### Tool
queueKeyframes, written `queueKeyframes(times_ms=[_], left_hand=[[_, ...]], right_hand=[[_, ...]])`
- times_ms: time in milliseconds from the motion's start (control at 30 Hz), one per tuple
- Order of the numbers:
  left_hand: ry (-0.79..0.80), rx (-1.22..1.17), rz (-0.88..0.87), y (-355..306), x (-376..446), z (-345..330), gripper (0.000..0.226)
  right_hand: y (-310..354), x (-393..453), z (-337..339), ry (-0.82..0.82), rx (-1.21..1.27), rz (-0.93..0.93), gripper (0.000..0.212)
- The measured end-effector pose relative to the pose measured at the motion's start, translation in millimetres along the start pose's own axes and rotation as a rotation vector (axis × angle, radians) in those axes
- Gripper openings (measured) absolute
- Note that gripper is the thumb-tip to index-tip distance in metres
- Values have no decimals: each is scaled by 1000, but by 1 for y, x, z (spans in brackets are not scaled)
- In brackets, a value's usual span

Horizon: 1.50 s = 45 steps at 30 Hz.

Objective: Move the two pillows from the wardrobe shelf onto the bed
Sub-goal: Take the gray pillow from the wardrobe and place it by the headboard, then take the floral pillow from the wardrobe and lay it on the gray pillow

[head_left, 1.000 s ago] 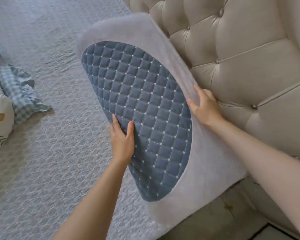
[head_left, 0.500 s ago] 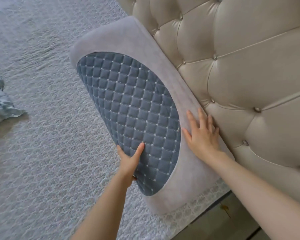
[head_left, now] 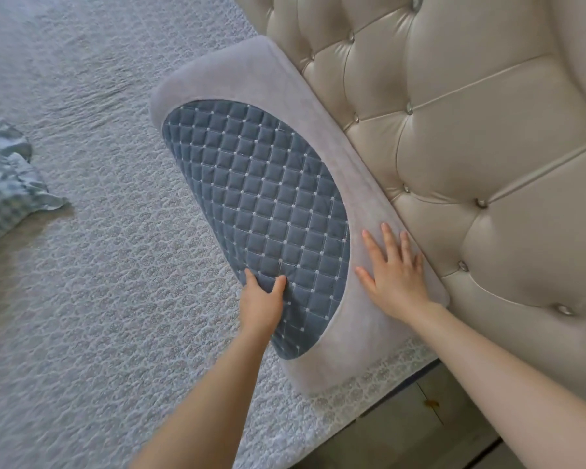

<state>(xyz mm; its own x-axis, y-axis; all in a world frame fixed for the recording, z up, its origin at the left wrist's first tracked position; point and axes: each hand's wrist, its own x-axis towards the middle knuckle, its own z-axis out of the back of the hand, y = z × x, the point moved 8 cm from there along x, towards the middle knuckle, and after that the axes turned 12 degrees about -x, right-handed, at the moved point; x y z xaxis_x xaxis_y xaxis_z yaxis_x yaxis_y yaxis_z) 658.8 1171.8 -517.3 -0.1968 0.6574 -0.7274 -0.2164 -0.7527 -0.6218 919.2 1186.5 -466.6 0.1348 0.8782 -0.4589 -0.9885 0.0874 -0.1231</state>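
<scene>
A grey pillow (head_left: 268, 82) with a quilted blue half-oval panel lies on the bed (head_left: 99, 282), its long edge against the tufted beige headboard (head_left: 471, 147). My left hand (head_left: 261, 299) grips the pillow's near edge at the blue panel, thumb on top and fingers tucked under. My right hand (head_left: 394, 270) lies flat on the grey border beside the headboard, fingers spread, holding nothing. Only this one pillow is fully in view.
A blue-and-white checked cloth (head_left: 7, 177) lies crumpled at the left edge of the bed. The mattress corner ends at lower right, with floor (head_left: 420, 428) beyond it. A textured grey bedspread covers the bed.
The pillow has gone down from tilted to lying flat against the headboard. My right hand moved from its back edge onto the grey border and flattened. My left hand slid to the near edge.
</scene>
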Motion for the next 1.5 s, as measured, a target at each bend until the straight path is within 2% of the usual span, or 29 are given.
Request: queueKeyframes(times_ms=[100, 167, 233, 433, 567, 700, 967, 1200, 1500], left_hand=[[88, 173, -74, -5, -26, 4, 73], [160, 180, -104, -8, -45, 10, 64], [166, 153, -154, -15, -67, 23, 53], [-22, 19, -248, -29, -148, 82, 25], [-152, -56, -288, -9, -214, 124, 19], [-306, -137, -306, 35, -281, 170, 16], [-653, -329, -233, 139, -409, 261, 18], [-990, -475, -169, 240, -516, 325, 16], [-1227, -553, 25, 380, -628, 387, 15]], right_hand=[[5, -11, 9, 74, 46, 10, 68], [17, -27, 19, 86, 53, 71, 66], [33, -47, 31, 52, 67, 156, 63], [83, -125, 76, -46, 160, 379, 56], [118, -186, 112, -140, 215, 532, 53], [163, -250, 144, -218, 262, 712, 49], [268, -365, 164, -232, 272, 1043, 42], [363, -476, 134, -138, 152, 1311, 41], [467, -622, 73, -63, 48, 1532, 36]])
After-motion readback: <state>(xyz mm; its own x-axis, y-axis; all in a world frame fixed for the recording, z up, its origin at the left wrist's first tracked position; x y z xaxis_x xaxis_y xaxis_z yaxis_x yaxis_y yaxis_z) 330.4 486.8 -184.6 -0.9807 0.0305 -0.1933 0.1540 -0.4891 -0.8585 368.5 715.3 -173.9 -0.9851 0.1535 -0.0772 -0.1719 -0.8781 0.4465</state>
